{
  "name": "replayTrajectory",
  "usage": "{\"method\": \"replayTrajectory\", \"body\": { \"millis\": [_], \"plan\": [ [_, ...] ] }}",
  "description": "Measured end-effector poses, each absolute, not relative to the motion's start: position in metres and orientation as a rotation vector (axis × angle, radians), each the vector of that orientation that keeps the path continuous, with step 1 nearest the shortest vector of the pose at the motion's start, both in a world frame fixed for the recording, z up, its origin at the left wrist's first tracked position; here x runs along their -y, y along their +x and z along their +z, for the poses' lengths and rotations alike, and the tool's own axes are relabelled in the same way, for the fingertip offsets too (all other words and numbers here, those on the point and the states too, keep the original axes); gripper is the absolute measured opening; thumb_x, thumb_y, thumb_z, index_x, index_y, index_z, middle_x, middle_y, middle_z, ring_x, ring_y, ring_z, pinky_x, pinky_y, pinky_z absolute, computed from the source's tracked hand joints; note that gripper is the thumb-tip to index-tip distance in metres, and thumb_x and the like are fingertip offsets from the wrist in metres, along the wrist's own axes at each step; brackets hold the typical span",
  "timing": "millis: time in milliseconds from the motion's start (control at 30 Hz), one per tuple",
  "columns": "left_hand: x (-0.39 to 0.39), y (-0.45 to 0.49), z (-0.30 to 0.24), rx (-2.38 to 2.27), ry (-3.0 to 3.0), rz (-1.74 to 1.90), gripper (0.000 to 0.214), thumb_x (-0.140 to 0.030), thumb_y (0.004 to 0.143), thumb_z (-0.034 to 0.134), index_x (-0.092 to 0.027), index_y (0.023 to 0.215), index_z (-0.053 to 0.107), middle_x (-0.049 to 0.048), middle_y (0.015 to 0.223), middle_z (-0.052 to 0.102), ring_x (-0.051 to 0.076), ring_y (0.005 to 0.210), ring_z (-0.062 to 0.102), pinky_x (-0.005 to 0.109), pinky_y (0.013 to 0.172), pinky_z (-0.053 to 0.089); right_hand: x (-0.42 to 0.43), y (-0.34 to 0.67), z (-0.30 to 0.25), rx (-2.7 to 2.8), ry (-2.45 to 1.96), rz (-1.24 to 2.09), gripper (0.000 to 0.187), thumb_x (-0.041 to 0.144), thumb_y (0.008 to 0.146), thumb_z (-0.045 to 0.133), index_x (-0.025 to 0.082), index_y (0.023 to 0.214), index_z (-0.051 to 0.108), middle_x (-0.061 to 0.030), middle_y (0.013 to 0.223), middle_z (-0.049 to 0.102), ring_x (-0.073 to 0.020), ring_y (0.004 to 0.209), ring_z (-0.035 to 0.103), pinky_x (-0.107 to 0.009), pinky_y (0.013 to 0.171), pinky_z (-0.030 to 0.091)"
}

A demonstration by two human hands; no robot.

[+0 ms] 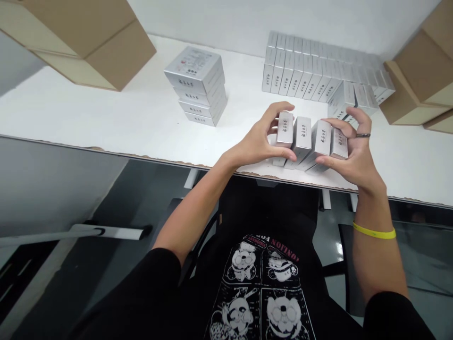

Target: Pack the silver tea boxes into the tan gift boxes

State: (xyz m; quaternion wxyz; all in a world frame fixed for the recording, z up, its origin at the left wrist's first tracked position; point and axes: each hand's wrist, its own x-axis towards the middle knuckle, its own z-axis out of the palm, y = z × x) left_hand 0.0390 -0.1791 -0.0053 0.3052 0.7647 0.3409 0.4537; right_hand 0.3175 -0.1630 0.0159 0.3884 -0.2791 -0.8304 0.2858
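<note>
Several small silver-white cartons (302, 132) stand on edge in a row near the front of the white table, with dark lettering on their upward faces and narrow gaps between some of them. My left hand (271, 137) is closed around the leftmost carton (285, 127), thumb at its near side and fingers at its far side. At the other end, my right hand (357, 151) grips the right-hand cartons (339, 143), its thumb along the near side. Just beyond my right hand, a few more cartons (343, 97) stand, partly hidden by my fingers.
On the white table (123, 123), a stack of the same cartons (200, 85) stands left of my hands. Long rows of cartons (300, 71) line the wall at the back. Brown cardboard boxes sit at the left (102, 42) and right (406, 94). The table's front edge looks chipped.
</note>
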Motion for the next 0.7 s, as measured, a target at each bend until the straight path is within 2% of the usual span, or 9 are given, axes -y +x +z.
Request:
{"method": "replayTrajectory", "body": {
  "millis": [100, 233, 367, 433, 533, 700],
  "plan": [
    [0.180, 0.028, -0.012, -0.927, 2.024, 1.176, 0.108, -0.071, 0.074, 0.080, -0.033, 0.158, 0.024, 0.0137, 0.154, 0.038, 0.034, 0.146, 0.048, 0.058, 0.117, 0.043, 0.164, 0.318, 0.015, 2.104, -0.722, 0.718, 0.096, 0.062, 0.076, 0.089, 0.051, 0.147, 0.025, -0.0003, 0.145, 0.056, -0.0324, 0.140, 0.051, -0.065, 0.124, 0.038],
    [0.185, 0.011, -0.013, -0.967, 1.966, 1.158, 0.105, -0.061, 0.066, 0.091, -0.030, 0.152, 0.038, 0.0134, 0.149, 0.049, 0.036, 0.140, 0.053, 0.055, 0.119, 0.044, 0.164, 0.321, 0.008, 2.046, -0.688, 0.712, 0.102, 0.065, 0.072, 0.091, 0.053, 0.147, 0.024, -0.0006, 0.150, 0.054, -0.0338, 0.143, 0.049, -0.064, 0.123, 0.040],
    [0.188, 0.007, -0.009, -0.981, 1.918, 1.191, 0.097, -0.055, 0.060, 0.095, -0.028, 0.142, 0.049, 0.0095, 0.136, 0.059, 0.034, 0.133, 0.057, 0.051, 0.118, 0.046, 0.163, 0.328, -0.004, 1.999, -0.635, 0.687, 0.105, 0.066, 0.074, 0.090, 0.053, 0.150, 0.019, -0.0009, 0.153, 0.050, -0.0358, 0.137, 0.055, -0.065, 0.118, 0.043],
    [0.187, 0.008, -0.009, -0.974, 1.922, 1.217, 0.096, -0.053, 0.059, 0.096, -0.028, 0.140, 0.050, 0.0089, 0.133, 0.060, 0.033, 0.133, 0.058, 0.049, 0.119, 0.045, 0.165, 0.333, -0.008, 1.995, -0.632, 0.683, 0.102, 0.064, 0.077, 0.088, 0.056, 0.151, 0.018, 0.0005, 0.153, 0.050, -0.0334, 0.132, 0.059, -0.061, 0.118, 0.045],
    [0.184, 0.011, -0.012, -0.972, 1.944, 1.233, 0.095, -0.053, 0.061, 0.094, -0.029, 0.141, 0.049, 0.0087, 0.134, 0.059, 0.033, 0.131, 0.059, 0.050, 0.118, 0.046, 0.167, 0.340, -0.011, 1.960, -0.611, 0.725, 0.100, 0.061, 0.077, 0.090, 0.059, 0.149, 0.020, 0.0014, 0.153, 0.049, -0.0295, 0.124, 0.064, -0.055, 0.109, 0.053],
    [0.179, 0.011, -0.017, -0.926, 1.949, 1.232, 0.096, -0.051, 0.062, 0.094, -0.031, 0.144, 0.047, 0.0089, 0.140, 0.057, 0.033, 0.132, 0.059, 0.050, 0.116, 0.048, 0.169, 0.343, -0.011, 1.907, -0.639, 0.760, 0.102, 0.058, 0.076, 0.091, 0.056, 0.149, 0.019, -0.0031, 0.156, 0.042, -0.0304, 0.126, 0.062, -0.055, 0.103, 0.057]
  ]
}}
